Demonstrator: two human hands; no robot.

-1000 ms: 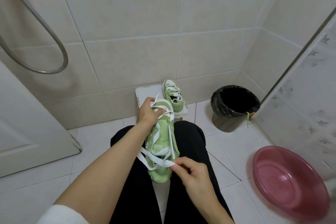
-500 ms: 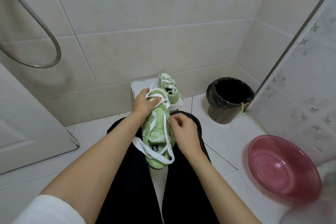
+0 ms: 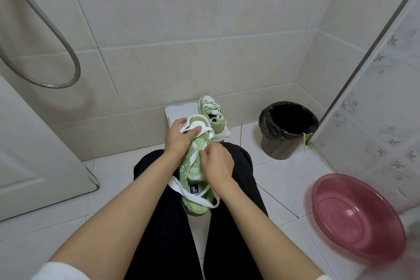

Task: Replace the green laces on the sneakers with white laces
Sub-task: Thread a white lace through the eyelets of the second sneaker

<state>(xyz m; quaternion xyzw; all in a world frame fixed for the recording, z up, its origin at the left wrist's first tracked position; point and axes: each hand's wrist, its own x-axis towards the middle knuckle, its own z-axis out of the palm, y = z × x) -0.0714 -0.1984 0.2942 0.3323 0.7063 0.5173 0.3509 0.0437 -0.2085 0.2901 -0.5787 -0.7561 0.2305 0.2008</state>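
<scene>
Pale tiled wall fills the far side of what you see, meeting the white tiled floor along its far edge. A light door stands at the floor's left edge, and a frosted partition with a leaf pattern runs along the right edge. A metal shower hose loops down the wall at upper left.

You are seated with your black trousers in the middle of the floor. A pink basin sits on the floor at its right edge, near you. In the far right corner stands a black-lined bin, with a green lace hanging over its rim on the partition side.

At the far edge, against the wall, lies a white board. The second sneaker rests on its right part, toe to the wall, strung with white.

The sneaker you are working on lies along your lap between your thighs, toe away from you and heel toward you. The white lace hangs in loose loops round its heel end and crosses its toe.

Your left hand is wrapped round the toe end, thumb over the lace there. Your right hand sits just beside it at the middle of the shoe, fingertips curled together in a pinch on the lace at the eyelets.
</scene>
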